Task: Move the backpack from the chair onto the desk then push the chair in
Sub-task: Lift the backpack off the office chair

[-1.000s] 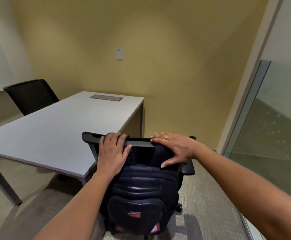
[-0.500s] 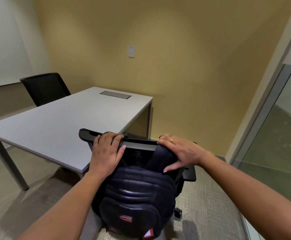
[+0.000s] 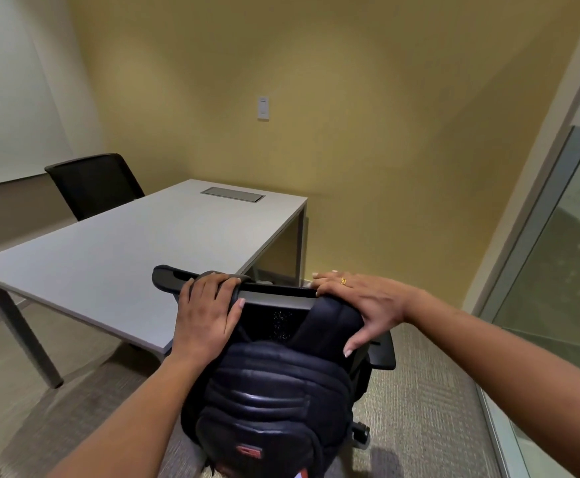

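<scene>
The desk [image 3: 116, 250] lies ahead and to my left, its near corner just beside the chair [image 3: 274, 295], and the backpack [image 3: 274, 395] sits on the chair seat, leaning against the backrest, not yet lifted. The chair is on casters, so I judge that pulling on the bag with my weight against the backrest could roll or swivel it away, and a strap caught on the armrest [image 3: 383, 353] could drag the chair or tip the bag to the floor. My left hand [image 3: 207, 315] curls over the top rail of the backrest, gripping it. My right hand [image 3: 361, 303] lies flat and open on the backpack's top, fingers spread, thumb down its side, grasping nothing yet.
</scene>
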`<control>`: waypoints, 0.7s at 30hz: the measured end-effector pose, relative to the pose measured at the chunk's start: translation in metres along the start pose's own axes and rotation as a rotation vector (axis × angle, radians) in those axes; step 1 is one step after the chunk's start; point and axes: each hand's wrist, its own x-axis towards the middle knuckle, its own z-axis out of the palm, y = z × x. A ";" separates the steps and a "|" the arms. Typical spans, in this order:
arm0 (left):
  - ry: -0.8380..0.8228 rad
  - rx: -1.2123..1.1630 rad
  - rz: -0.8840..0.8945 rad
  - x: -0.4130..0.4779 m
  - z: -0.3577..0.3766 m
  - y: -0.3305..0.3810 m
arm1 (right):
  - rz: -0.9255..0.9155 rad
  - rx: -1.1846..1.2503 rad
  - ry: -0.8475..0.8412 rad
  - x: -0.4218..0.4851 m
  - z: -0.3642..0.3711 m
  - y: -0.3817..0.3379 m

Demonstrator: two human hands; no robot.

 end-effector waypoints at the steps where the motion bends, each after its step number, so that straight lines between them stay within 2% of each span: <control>1: 0.005 -0.001 0.000 0.000 0.000 0.000 | 0.000 0.017 -0.019 0.001 -0.002 0.003; 5: 0.011 -0.001 -0.002 0.000 0.001 -0.001 | -0.028 0.044 0.036 0.000 -0.002 0.008; 11: 0.003 0.029 0.003 -0.001 0.001 0.000 | -0.060 -0.137 0.216 -0.004 0.003 0.002; 21: -0.006 0.042 -0.020 -0.002 0.001 -0.002 | 0.061 -0.404 0.377 -0.022 0.017 -0.012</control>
